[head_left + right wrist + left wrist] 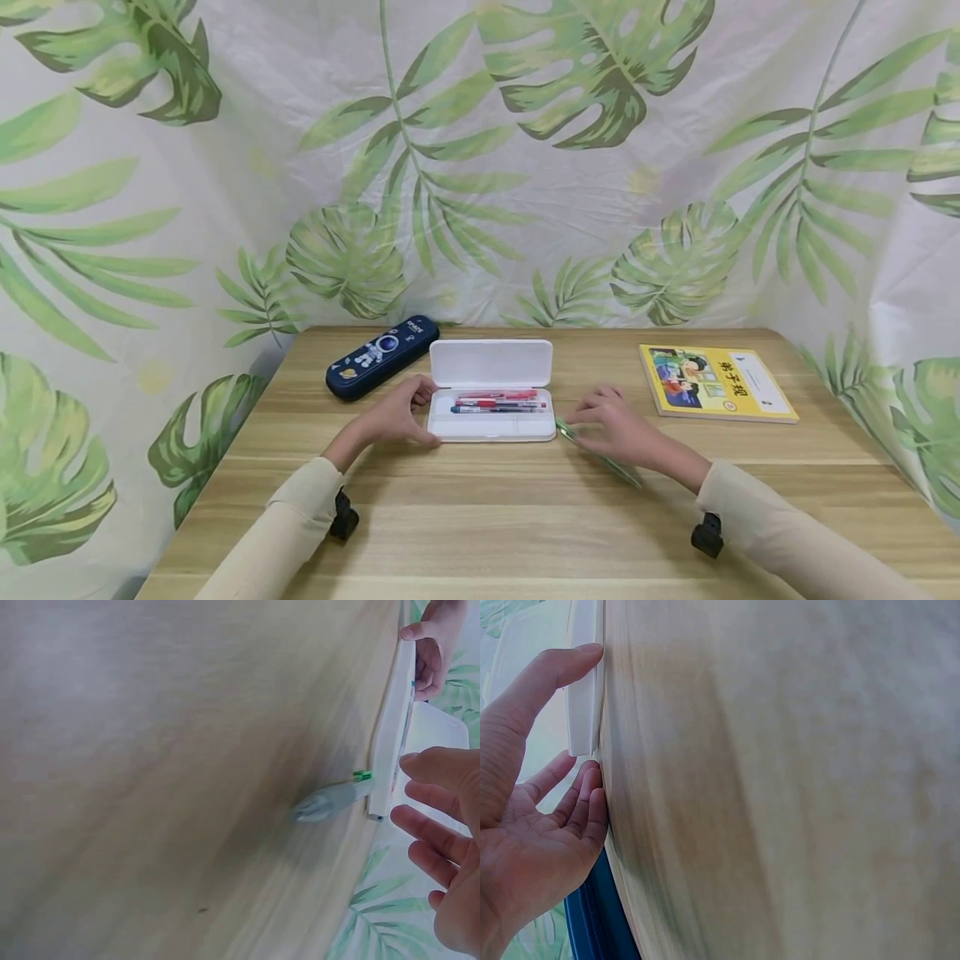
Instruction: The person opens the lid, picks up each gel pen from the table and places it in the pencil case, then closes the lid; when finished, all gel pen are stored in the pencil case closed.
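Observation:
My left hand (397, 412) holds the left end of an open white pencil case (465, 428), its thumb on the front corner and its fingers around the side. A red pen (487, 403), a dark-tipped pen (480, 409) and a pinkish-red pen (495, 394) lie in the tray. Just right of the case is my right hand (615, 427), thumb and fingers apart in the right wrist view. A clear, green-ended pen (330, 801) slants below those fingers, its green end close to the case's side.
A navy zip case with an astronaut (382, 358) lies at the back left of the wooden table (480, 533). At the right is a yellow picture book (712, 385). The white lid (491, 363) stands upright behind the tray, and a leaf-print curtain (465, 167) hangs beyond.

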Tool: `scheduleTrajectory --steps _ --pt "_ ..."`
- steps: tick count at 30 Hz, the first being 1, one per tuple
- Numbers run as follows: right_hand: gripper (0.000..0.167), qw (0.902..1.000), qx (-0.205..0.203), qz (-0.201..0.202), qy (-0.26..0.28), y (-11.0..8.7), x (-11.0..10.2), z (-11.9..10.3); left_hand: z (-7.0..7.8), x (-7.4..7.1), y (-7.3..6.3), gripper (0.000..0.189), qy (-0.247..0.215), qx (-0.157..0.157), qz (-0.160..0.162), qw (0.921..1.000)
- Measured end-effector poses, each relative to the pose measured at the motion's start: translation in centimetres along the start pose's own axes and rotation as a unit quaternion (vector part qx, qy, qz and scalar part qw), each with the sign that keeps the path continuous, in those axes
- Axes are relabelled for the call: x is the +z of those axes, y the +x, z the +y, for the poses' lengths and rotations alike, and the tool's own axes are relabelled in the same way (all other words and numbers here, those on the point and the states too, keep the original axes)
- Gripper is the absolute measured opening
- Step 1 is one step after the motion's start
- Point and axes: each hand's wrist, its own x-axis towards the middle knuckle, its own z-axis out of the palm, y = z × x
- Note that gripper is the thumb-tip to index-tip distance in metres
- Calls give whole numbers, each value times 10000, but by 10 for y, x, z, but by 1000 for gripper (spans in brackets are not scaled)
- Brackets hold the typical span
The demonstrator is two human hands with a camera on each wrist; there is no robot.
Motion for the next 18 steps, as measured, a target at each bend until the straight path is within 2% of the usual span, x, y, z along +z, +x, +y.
scheduleTrajectory --steps 8,18 --pt "24 9993 201 -322 -66 -12 0 4 0 1 1 84 -41 -41 -15 10000" --pt "24 9985 235 -490 -35 -20 -1 3 -2 0 1 84 -61 -34 -27 10000"
